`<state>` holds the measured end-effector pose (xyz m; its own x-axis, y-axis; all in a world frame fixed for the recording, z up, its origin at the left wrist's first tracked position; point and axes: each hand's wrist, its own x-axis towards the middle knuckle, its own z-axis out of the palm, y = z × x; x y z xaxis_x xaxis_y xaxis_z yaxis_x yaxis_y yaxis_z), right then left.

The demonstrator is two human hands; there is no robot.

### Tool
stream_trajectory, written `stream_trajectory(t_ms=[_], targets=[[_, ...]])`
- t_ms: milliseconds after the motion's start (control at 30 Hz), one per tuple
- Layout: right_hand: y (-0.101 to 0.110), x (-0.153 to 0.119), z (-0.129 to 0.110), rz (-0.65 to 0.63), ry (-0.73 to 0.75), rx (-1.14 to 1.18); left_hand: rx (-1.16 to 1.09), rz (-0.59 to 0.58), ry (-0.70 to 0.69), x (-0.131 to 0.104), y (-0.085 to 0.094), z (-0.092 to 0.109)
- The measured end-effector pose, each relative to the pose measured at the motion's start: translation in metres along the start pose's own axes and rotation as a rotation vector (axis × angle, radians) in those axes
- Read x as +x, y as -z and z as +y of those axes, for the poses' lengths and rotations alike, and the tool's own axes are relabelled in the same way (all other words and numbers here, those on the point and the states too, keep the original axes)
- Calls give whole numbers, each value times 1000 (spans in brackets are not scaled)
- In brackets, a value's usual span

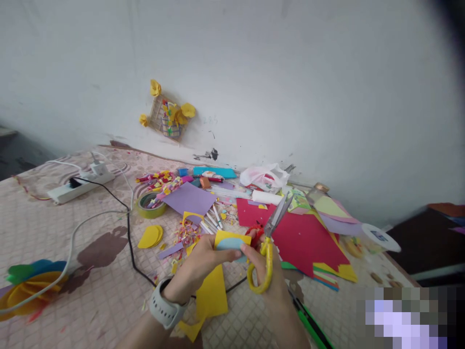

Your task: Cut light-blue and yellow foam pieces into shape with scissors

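My left hand (204, 257), with a white watch on its wrist, pinches a piece of yellow paper (223, 237). A rounded light blue paper piece (229, 243) lies against that yellow paper, under my left thumb. My right hand (262, 264) is closed and touches the blue piece with its fingertips. It also carries scissors (269, 242) with yellow handles, the blades tilted up to the right, away from the papers. Something red (256, 234) shows behind my right fingers, partly hidden. Below my hands lies a larger yellow sheet (214, 293).
Red sheets (294, 237) lie to the right, a purple sheet (191, 198) further back. Green tape (151, 205), yellow rounds (150, 236), markers (217, 216) and scraps lie left of centre. A power strip (82, 186) trails cables across the table. A green-handled cutter (310, 320) lies front right.
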<state>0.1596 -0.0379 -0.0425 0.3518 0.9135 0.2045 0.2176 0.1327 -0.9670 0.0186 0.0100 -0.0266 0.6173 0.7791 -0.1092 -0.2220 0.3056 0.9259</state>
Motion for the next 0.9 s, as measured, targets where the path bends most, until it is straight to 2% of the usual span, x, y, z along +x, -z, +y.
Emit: stream_trajectory(t_ms=[167, 233, 333, 400, 500, 567, 700, 900], targets=[[0, -4, -13, -56, -6, -14, 21, 30, -42, -1, -5, 1], [2, -3, -17, -95, 6, -36, 34, 80, -50, -2, -4, 5], [3, -4, -21, -184, 38, -83, 45, 281, -103, -4, 7, 16], [3, -7, -22, -248, 61, -110, 11, 399, -194, -6, 20, 24], [-3, -15, -21, -421, 76, -181, -45, 553, -347, -10, 39, 35], [-9, -20, -17, -511, 76, -249, -48, 631, -400, -13, 47, 41], [-21, -21, -8, -583, 92, -284, -31, 686, -442, -17, 50, 46], [-21, -19, -14, -654, 67, -277, -33, 703, -451, -16, 38, 44]])
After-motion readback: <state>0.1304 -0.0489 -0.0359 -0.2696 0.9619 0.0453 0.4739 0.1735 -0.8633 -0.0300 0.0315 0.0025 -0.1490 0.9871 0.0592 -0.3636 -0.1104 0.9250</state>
